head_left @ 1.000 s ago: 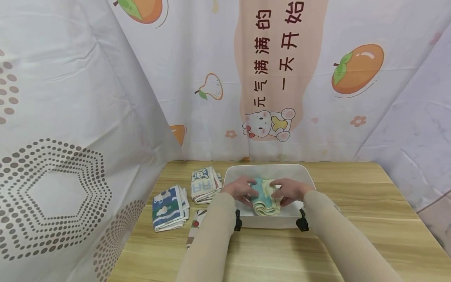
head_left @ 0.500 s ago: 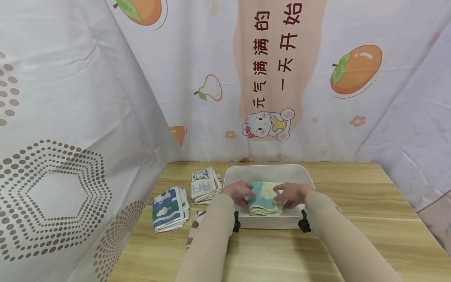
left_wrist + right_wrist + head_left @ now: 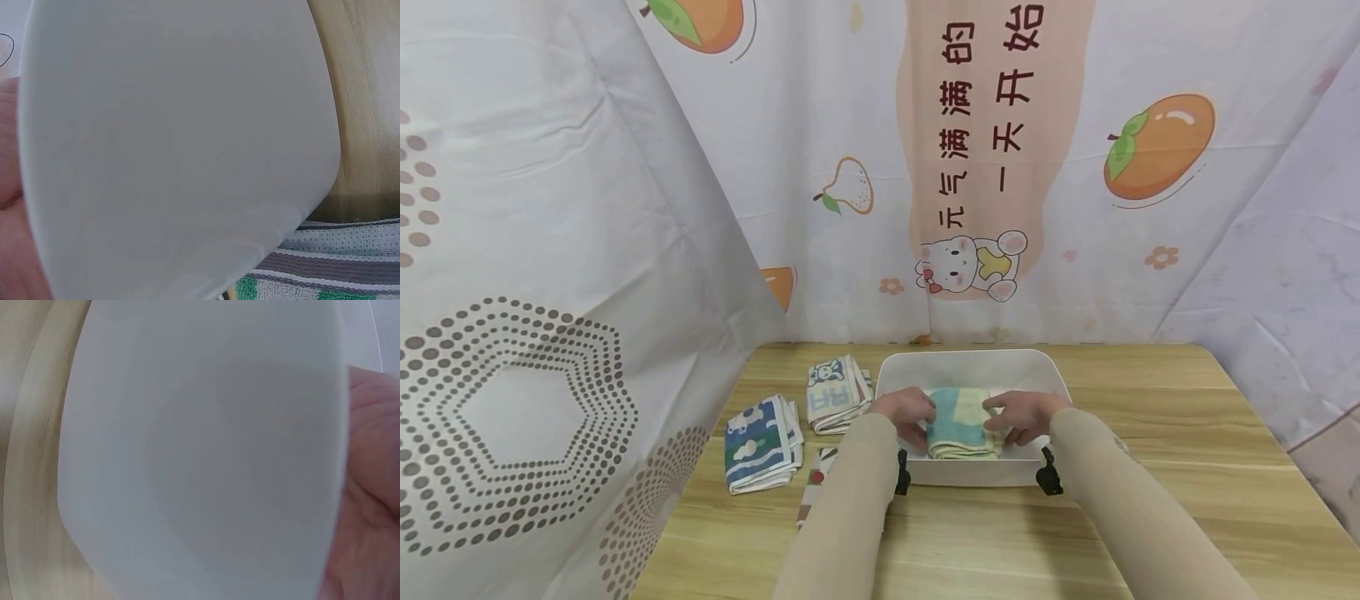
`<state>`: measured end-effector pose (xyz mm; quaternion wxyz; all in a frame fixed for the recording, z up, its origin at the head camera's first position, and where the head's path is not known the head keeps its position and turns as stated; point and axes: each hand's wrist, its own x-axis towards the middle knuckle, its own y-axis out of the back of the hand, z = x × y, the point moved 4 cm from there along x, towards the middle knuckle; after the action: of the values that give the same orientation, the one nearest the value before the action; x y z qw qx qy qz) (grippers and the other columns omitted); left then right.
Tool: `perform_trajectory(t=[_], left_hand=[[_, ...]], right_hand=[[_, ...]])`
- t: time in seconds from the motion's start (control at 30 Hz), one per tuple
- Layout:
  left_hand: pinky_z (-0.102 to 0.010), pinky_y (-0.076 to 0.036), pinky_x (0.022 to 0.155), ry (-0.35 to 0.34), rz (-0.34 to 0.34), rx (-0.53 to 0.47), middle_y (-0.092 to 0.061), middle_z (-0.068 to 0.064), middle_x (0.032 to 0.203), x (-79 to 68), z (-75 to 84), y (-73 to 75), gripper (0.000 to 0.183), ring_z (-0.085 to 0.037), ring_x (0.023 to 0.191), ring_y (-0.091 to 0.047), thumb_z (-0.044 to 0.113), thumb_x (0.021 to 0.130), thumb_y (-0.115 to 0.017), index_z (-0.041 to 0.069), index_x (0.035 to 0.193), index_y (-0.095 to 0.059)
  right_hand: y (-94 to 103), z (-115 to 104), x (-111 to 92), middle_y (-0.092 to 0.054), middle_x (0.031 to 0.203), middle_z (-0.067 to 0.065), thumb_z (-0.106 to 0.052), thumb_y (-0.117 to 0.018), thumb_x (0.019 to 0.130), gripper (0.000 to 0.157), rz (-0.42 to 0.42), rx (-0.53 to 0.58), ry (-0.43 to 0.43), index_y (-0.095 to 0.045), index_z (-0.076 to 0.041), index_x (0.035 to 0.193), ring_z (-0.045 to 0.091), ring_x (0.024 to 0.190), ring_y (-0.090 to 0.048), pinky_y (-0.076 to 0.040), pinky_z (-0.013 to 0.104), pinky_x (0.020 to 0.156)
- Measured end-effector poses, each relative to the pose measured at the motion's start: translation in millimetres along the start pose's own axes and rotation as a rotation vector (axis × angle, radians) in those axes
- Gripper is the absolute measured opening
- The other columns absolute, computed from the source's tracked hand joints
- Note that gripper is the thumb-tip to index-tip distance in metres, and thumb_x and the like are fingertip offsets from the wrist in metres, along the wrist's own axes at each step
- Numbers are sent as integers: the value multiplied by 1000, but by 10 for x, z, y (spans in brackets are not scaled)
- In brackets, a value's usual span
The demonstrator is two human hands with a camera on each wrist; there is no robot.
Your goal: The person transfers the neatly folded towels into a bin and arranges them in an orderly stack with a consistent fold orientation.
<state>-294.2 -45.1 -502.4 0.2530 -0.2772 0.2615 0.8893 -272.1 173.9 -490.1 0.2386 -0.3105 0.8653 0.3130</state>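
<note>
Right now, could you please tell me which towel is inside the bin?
The teal towel, between the left hand and right hand. The blue towel, cream towel and brown towel lie outside the bin, on the table.

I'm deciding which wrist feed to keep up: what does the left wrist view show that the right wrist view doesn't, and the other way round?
Left wrist only: part of the left hand and a grey-striped cloth with green patches by the white box.
Right wrist only: part of the right hand.
Both: the box's outer wall, filling much of the picture, and some wooden table. Neither shows the blue-and-cream towel inside; the head view does.
</note>
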Motion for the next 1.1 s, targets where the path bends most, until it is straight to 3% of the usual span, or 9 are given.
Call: perform_trajectory(t=[0.17, 0.53, 0.9, 1.1], left_hand=[[-41, -63, 74, 14, 18, -28, -62, -17, 110, -11, -25, 2, 35, -33, 90, -71, 3, 93, -55, -5, 127, -56], [-44, -63, 76, 6, 24, -32, -60, -18, 113, -57, -49, -19, 36, -34, 93, -70, 2, 94, -52, -5, 130, -55], [-46, -63, 79, -4, 8, -38, -52, -22, 136, -125, -15, 15, 40, -40, 103, -68, 6, 96, -56, -6, 135, -52], [-47, -61, 86, -71, -10, -49, -47, -24, 147, -204, 83, 52, 50, -43, 117, -62, 10, 102, -54, -5, 148, -45]], right_hand=[[-13, -18, -26, -47, 148, 29, -20, -60, 103, 68, -8, -11, 7, -28, 2, 159, 33, 108, -67, -53, 52, 99], [-14, 2, -36, -45, 150, 31, -21, -59, 104, 66, -17, -51, 3, -30, 2, 158, 35, 112, -67, -53, 54, 100], [-1, -7, -100, -49, 145, 28, -22, -60, 103, 67, 9, -38, 21, -29, 2, 158, 33, 106, -68, -55, 53, 97], [42, -2, -148, -49, 144, 32, -22, -59, 104, 67, 31, -6, 44, -29, 1, 158, 40, 112, -66, -57, 55, 90]])
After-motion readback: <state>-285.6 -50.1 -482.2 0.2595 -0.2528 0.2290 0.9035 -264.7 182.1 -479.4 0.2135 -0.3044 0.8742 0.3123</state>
